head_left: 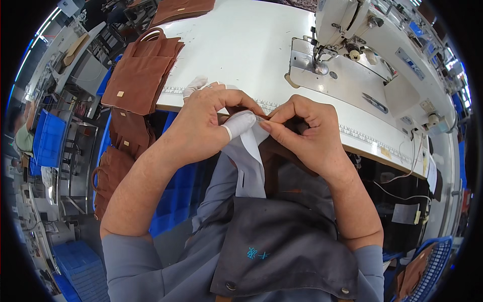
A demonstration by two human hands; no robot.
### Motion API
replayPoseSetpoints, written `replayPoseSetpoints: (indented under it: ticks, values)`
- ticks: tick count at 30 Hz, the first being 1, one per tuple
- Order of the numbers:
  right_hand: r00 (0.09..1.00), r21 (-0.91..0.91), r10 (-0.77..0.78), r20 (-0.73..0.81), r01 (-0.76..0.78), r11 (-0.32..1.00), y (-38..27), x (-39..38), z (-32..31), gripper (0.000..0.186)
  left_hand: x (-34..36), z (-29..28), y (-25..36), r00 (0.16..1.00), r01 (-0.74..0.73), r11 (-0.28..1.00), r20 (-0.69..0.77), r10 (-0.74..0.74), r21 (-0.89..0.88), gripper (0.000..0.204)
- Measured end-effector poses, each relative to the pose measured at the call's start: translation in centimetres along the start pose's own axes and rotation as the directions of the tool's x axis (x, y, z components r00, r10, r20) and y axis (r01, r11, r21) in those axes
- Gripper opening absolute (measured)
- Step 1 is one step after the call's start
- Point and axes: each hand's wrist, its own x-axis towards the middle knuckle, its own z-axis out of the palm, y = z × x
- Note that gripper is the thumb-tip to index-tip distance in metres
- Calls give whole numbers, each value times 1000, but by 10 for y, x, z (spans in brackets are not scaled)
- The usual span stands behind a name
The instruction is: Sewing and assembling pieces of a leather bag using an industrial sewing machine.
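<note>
My left hand [211,118] is closed, its thumb and fingers pinching the upper edge of a brown fabric piece [274,158] with a pale grey lining [253,161]. White covers wrap its thumb and at least one fingertip. Close beside it, my right hand [314,133] pinches the same brown edge between thumb and forefinger. The two sets of fingertips almost meet. The piece hangs over my lap in front of the table's near edge, above my dark apron [287,241]. Its lower part is partly hidden by my right hand and the apron.
A sewing machine [402,60] stands on the white table [236,45] at the right, with thread snips [375,103] near it. Brown bags [136,78] are stacked at the table's left edge. Blue bins [171,201] stand below; a blue basket [427,272] is at lower right.
</note>
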Motion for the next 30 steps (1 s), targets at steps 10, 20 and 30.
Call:
replayPoseSetpoints:
  ticks: [10,20,30]
  values:
    - [1000,35,6,-8,-5,999,-2,-2,0,15,7,-10,-4,990,15,994,134,-30,107,19]
    - [998,15,-49,-36,50,999,0,3,1,16,10,-18,18,988,96,985,104,-112,144,17]
    - [978,319,-27,-205,92,943,21,10,41,24,65,-40,60,894,-447,431,383,232,783,12]
